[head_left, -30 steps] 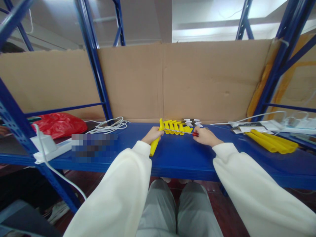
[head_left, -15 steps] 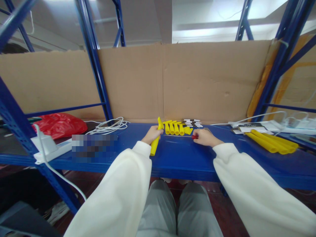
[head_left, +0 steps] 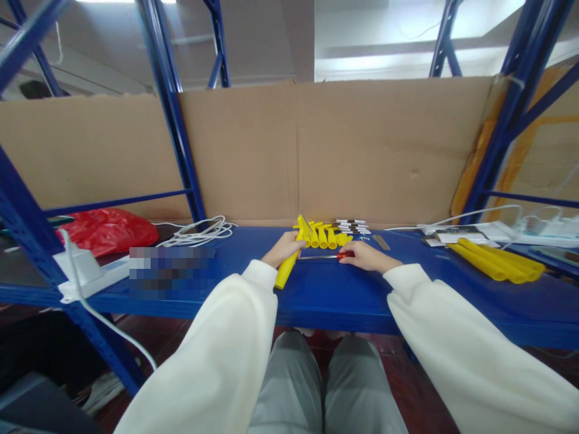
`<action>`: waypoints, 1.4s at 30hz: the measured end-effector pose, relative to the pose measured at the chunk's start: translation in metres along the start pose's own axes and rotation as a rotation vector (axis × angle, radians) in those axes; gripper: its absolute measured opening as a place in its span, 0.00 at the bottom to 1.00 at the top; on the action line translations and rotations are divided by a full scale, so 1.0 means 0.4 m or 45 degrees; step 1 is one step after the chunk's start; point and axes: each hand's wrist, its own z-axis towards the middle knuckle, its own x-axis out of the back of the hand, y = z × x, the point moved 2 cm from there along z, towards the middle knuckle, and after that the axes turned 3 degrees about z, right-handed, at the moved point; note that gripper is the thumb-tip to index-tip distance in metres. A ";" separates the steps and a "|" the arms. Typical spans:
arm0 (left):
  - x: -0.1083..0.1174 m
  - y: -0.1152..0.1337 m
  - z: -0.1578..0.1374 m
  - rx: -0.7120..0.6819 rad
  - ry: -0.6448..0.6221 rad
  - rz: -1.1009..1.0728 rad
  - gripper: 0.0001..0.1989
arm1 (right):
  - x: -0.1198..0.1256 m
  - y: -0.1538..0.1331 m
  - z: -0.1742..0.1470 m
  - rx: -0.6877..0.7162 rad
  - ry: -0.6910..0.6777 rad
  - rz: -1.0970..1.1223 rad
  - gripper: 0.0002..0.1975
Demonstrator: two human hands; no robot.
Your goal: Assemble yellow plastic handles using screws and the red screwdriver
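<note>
My left hand (head_left: 284, 248) is closed around a yellow scraper handle (head_left: 286, 271), tilted so its wide head is up and its round end points down toward the table's front. My right hand (head_left: 367, 255) grips the red handle of a screwdriver (head_left: 345, 255), and the metal shaft points left at my left hand. Whether the tip touches the yellow piece, I cannot tell. Just behind lie a row of similar yellow handles (head_left: 322, 240) and some small yellow pieces (head_left: 344, 239). A flat metal blade (head_left: 381, 242) rests beyond my right hand, beside tiny metal parts (head_left: 364, 238).
Black-and-white packets (head_left: 353, 226) are stacked at the back of the blue table (head_left: 335, 289). Yellow tubes (head_left: 497, 263) lie at the right. On the left are a white cable (head_left: 203, 230), a power strip (head_left: 97, 277) and a red bag (head_left: 113, 230). Cardboard (head_left: 362, 150) stands behind.
My right hand has shifted slightly left with the screwdriver, uncovering the metal blade and tiny parts. The head of the yellow handle in my left hand has leaned to the right.
</note>
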 end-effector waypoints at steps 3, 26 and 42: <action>-0.006 -0.001 0.004 -0.010 -0.036 0.004 0.07 | -0.007 -0.009 0.006 0.051 -0.022 0.030 0.08; -0.044 0.003 0.000 -0.096 -0.218 0.091 0.08 | -0.027 -0.095 0.072 0.130 0.374 -0.186 0.06; -0.039 -0.012 0.010 -0.130 -0.226 0.107 0.07 | -0.032 -0.100 0.086 0.163 0.318 -0.312 0.11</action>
